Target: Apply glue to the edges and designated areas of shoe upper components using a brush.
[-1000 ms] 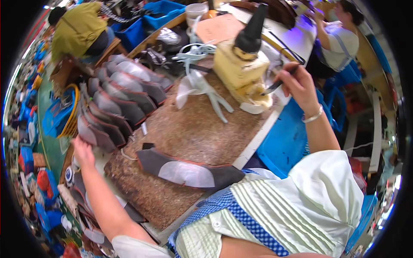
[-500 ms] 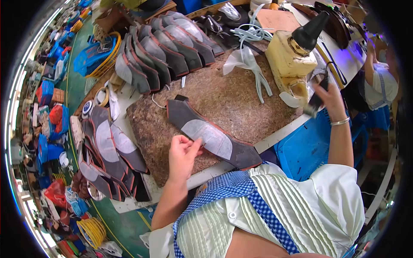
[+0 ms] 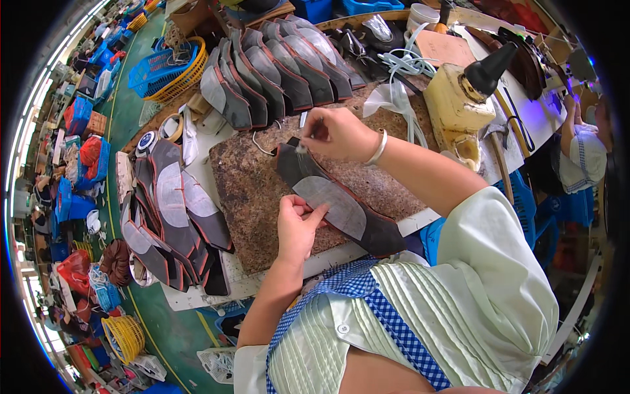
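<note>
Far left, on the green floor [image 3: 151,322]: a yellow ribbed round item [image 3: 125,338]; higher up, a blue basket [image 3: 147,75] resting in or against a yellow one. On the left of the white worktop [image 3: 187,299], a loose pile of dark grey pieces [image 3: 172,187] with pale patches and reddish edges, a blue-and-white disc [image 3: 146,142] just above it. Farther back, a row of similar pieces [image 3: 289,82] stands overlapped, leaning on one another.

Centre: brown speckled mat [image 3: 239,190]. Left hand [image 3: 298,226] at the near edge of one dark grey piece [image 3: 335,203], thumb and fingers drawn close together and touching it by its pale patch; pinched or merely pressed, cannot tell. This piece lies slantwise across the mat, upper end near the right hand [image 3: 338,134], lower end reaching past the mat's near edge to the blue checked apron [image 3: 400,328]. Right hand: fingers bunched around a pale-tipped tool [image 3: 300,150], mostly hidden, its tip at the piece's upper end.

Right of the hands: pale strips [image 3: 415,128], then a yellowish container [image 3: 459,105] with a black conical top. Beside it a hammer [image 3: 502,164], handle toward the wearer. Far right, a co-worker [image 3: 584,157] in part view
</note>
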`<state>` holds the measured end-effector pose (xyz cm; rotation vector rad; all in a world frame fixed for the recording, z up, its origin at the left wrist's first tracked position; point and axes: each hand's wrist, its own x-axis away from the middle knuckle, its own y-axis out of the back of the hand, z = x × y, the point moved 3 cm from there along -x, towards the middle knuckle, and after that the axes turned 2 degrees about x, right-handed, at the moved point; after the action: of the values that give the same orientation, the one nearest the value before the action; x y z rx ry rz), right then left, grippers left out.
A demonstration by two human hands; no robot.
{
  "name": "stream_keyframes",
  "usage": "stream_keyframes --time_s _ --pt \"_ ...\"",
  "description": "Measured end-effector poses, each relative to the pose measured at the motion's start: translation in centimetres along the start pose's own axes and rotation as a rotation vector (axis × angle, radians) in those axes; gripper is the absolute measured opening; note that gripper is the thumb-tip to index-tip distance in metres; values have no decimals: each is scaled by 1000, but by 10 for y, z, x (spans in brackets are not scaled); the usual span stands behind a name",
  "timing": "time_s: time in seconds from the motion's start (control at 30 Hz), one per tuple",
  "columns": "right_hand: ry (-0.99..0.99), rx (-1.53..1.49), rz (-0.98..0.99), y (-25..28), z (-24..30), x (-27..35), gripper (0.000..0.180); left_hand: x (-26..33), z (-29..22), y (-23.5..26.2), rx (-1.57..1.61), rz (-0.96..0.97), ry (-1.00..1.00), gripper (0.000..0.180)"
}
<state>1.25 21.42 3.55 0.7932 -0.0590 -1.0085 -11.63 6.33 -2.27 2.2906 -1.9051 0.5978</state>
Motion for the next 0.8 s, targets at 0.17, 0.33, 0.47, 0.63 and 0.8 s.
stream_keyframes --time_s 0.17,0.33,0.47,0.63,0.8 --pt "-373 -72 577 11 25 -2 27 0 0 2 25 -1 14 35" --pt "-367 -135 223 11 11 2 26 0 -4 -1 52 10 23 33" --pt "-156 75 368 27 12 69 19 -1 2 0 93 7 17 32" --pt "-257 -315 297 56 35 99 15 19 -4 10 117 25 -309 35" --pt "-81 -696 -30 61 45 76 16 -4 -33 34 95 -110 -363 30"
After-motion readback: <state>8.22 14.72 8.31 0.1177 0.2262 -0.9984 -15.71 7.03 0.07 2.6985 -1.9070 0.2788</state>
